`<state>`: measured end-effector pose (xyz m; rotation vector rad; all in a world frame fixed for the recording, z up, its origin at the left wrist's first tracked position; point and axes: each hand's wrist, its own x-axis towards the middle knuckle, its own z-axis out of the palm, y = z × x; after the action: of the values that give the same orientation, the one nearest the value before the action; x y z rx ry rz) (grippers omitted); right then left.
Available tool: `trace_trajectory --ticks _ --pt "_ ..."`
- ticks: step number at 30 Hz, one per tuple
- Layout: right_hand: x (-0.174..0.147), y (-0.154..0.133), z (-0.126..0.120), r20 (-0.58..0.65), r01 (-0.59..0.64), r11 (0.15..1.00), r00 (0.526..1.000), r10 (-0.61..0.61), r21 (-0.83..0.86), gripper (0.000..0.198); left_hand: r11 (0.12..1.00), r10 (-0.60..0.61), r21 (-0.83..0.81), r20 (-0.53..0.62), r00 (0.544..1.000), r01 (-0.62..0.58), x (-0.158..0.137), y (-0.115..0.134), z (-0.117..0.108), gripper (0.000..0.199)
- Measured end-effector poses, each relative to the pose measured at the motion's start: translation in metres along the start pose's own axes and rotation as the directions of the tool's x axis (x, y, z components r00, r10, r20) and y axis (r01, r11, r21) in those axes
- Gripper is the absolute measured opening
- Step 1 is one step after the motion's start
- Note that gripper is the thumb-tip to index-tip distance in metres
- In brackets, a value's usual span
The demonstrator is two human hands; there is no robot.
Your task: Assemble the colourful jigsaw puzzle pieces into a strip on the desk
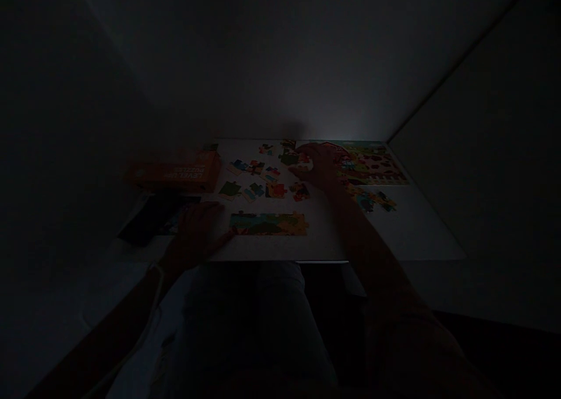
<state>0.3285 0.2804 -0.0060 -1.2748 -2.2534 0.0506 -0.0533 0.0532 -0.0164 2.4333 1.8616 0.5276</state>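
Beside the left hand (199, 226), fingers spread, empty: a puzzle strip (269, 224).
Right hand (322, 162): fingers parted near puzzle pieces (276, 190), grip unclear.

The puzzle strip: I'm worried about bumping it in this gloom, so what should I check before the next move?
1. Light on table: not ok, very dim.
2. Strip lying on table: ok.
3. Left hand clear of strip: cannot tell, very close to its left end.
4. Right hand clear of strip: ok, farther back.
5. Loose pieces apart from strip: ok.
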Motion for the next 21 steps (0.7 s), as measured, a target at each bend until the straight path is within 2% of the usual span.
trace_trajectory --ticks 5,11,14,21 --pt "-0.006 -0.014 -0.015 -0.046 0.026 1.0 0.999 -0.027 -0.013 0.063 1.0 0.005 0.029 0.019 1.0 -0.005 0.002 0.004 -0.006 0.059" --pt "-0.01 -0.022 -0.024 -0.104 0.047 0.999 0.994 -0.045 0.014 0.06 1.0 -0.002 0.018 0.025 1.0 0.001 0.003 0.003 -0.006 0.061" --pt "-0.009 -0.02 -0.022 -0.1 0.006 0.999 0.995 -0.002 0.039 0.06 1.0 0.001 0.007 0.016 1.0 -0.002 0.002 0.003 -0.003 0.061" --pt "-0.003 -0.002 -0.003 -0.175 -0.051 0.982 0.981 0.084 0.183 0.063 1.0 0.01 0.02 0.005 1.0 -0.01 0.001 0.003 -0.002 0.063"
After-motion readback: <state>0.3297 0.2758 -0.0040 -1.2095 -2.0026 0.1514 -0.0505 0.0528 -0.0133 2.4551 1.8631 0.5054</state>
